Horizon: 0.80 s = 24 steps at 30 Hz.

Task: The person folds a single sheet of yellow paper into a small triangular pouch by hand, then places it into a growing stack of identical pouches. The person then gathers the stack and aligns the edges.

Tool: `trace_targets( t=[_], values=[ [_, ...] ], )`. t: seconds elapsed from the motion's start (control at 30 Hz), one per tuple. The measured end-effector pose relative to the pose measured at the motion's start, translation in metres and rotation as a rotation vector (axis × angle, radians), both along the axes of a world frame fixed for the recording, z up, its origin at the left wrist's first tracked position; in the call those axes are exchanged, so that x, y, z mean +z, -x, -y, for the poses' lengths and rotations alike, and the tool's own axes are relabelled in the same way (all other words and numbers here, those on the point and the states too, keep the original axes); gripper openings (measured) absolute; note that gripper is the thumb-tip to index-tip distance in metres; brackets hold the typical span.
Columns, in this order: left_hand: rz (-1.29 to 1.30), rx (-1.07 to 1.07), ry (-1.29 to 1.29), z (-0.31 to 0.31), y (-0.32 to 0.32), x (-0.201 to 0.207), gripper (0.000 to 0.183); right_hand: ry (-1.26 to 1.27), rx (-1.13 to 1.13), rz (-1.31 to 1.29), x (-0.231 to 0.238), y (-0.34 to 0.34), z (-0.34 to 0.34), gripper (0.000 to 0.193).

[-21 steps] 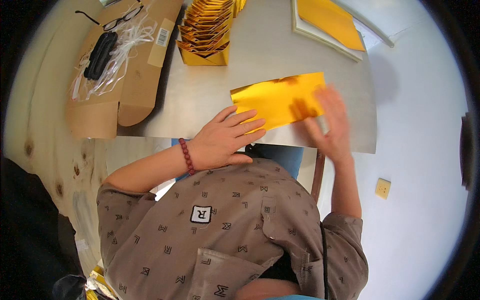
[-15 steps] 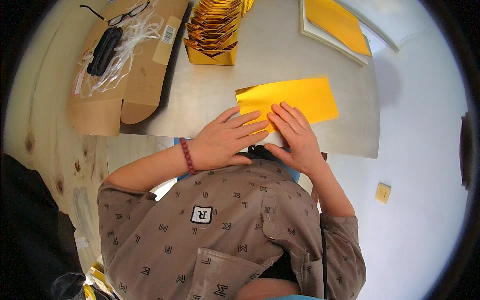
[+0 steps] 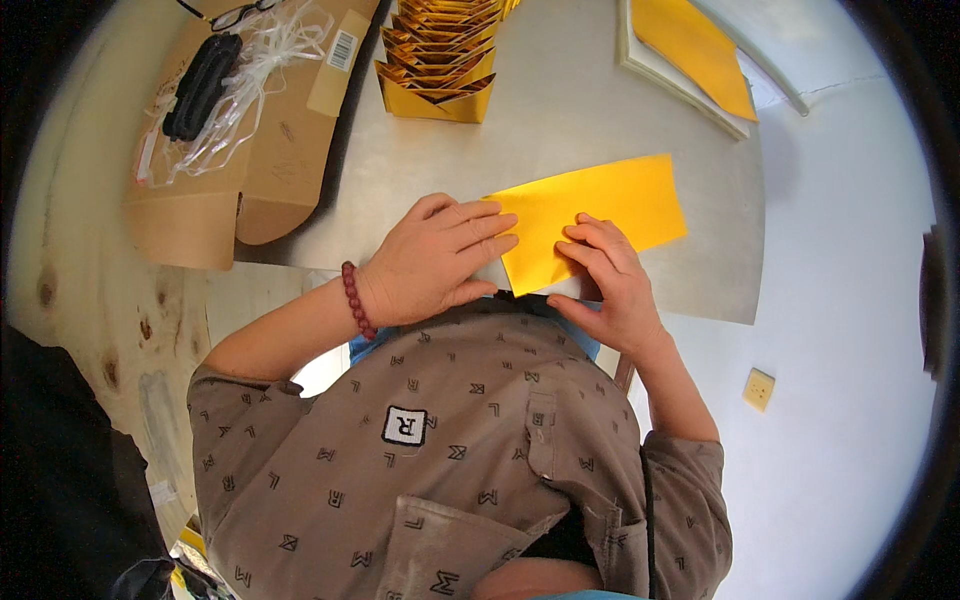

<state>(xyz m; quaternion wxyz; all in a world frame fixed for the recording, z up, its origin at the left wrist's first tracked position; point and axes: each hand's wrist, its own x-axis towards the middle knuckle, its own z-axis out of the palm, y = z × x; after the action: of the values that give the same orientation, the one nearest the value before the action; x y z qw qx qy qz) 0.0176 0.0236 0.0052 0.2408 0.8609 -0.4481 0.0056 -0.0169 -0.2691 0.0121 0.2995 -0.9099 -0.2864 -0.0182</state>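
Note:
A rectangular yellow sheet of glossy paper (image 3: 600, 200) lies slanted on the metal table near its front edge. My left hand (image 3: 435, 255), a beaded bracelet at its wrist, rests on the sheet's left end with the fingers stretched out over that edge. On the sheet's near side lies my right hand (image 3: 607, 280), its fingertips on the paper, a little bent, and its thumb held apart. Neither hand closes round anything. The fingers cover parts of the sheet's left and near edges.
Folded gold paper pieces (image 3: 440, 75) stand in a nested row at the far middle of the table (image 3: 560, 110). A stack of yellow and white sheets (image 3: 695, 55) lies far right. On the left, a cardboard box (image 3: 285, 165) carries white ribbon strands (image 3: 245, 95), a black bundle (image 3: 203, 87) and glasses.
My left hand has drawn back left toward the sheet's end, fingers closer together. My right hand has shifted slightly right and nearer, fingers more bent. The sheet has turned slightly.

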Motion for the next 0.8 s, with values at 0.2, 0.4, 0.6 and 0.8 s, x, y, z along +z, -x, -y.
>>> trace_targets(
  t=[0.2,0.4,0.6,0.8],
  values=[
    [-0.031,0.039,0.030,-0.002,0.015,-0.001,0.060,0.032,-0.030,0.043,-0.005,0.002,-0.004,0.061],
    [0.006,0.166,0.019,-0.008,0.005,0.002,0.056,0.008,-0.024,0.035,-0.005,0.000,-0.002,0.060],
    [0.028,0.185,0.042,-0.011,0.004,0.000,0.050,-0.047,-0.027,0.016,-0.008,-0.001,0.001,0.047],
    [-0.007,0.200,0.072,-0.007,0.001,0.000,0.047,-0.159,-0.095,0.003,-0.009,-0.005,0.003,0.019]
  ],
)
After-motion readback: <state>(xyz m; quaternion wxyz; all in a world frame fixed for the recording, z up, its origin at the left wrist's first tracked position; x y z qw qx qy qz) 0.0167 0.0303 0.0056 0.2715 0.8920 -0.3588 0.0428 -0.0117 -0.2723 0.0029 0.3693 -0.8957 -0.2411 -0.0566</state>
